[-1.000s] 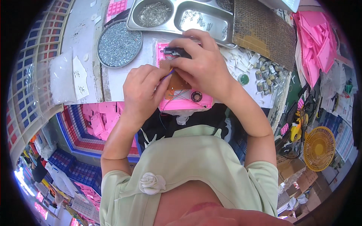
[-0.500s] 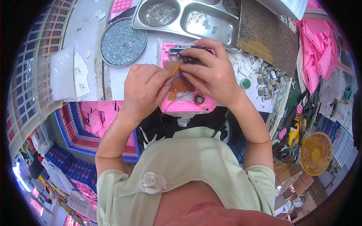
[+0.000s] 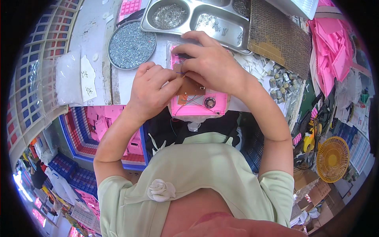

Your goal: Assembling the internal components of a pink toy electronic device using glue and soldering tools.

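A pink plastic casing [image 3: 197,110] lies in front of me on the table, with a brown circuit board [image 3: 193,87] inside it. Thin wires run across its lower part, beside a round black speaker [image 3: 209,102]. Over the board's left edge, my left hand [image 3: 154,87] is closed, its fingertips pinching thin wires. My right hand [image 3: 209,63] reaches over the upper half of the casing, fingers bent, its thumb and fingertips closed at the same wires near the left hand. It hides the black part at the casing's top. The exact wire ends are too small to make out.
A round tray of small screws [image 3: 132,45] stands at the far left of the casing. Behind it is a steel compartment tray [image 3: 185,29] with metal parts. Brown cardboard [image 3: 276,37], small grey blocks [image 3: 282,85] and pink parts [image 3: 329,51] lie to the right.
My right hand has moved up and slightly left, now covering the black part at the top. My left hand has shifted a little, staying near the wires.
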A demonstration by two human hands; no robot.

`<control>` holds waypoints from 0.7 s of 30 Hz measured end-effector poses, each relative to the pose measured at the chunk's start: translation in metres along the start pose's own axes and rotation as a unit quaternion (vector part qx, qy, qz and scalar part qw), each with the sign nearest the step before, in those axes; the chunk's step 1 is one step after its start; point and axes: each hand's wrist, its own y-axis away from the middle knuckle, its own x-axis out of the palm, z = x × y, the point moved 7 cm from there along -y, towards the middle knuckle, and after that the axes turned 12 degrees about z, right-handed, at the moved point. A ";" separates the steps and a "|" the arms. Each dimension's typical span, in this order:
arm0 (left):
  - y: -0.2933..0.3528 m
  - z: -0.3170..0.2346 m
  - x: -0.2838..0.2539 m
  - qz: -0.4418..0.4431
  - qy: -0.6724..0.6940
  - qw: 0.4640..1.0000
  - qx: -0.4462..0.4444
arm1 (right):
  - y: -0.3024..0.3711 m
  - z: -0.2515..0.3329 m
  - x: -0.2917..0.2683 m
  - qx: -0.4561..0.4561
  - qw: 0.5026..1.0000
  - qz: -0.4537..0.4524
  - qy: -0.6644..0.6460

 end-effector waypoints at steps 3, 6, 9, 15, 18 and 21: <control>0.003 0.003 -0.002 -0.019 -0.009 1.000 -0.010 | 0.004 -0.002 -0.002 -0.006 0.999 -0.033 -0.004; 0.011 0.011 0.003 -0.021 0.006 0.999 -0.037 | 0.014 -0.002 -0.006 0.000 0.997 -0.082 0.002; 0.016 0.022 0.001 -0.054 0.057 0.992 -0.096 | 0.032 0.002 -0.010 0.016 0.991 -0.134 0.000; -0.004 -0.020 -0.011 -0.124 0.242 0.950 -0.152 | 0.071 -0.009 -0.001 0.129 0.962 -0.236 -0.047; -0.035 -0.020 0.012 -0.076 0.336 0.920 -0.187 | 0.075 -0.007 -0.003 0.150 0.946 -0.281 -0.061; -0.051 -0.008 0.042 -0.040 0.470 0.858 -0.204 | 0.079 -0.007 -0.007 0.143 0.940 -0.304 -0.065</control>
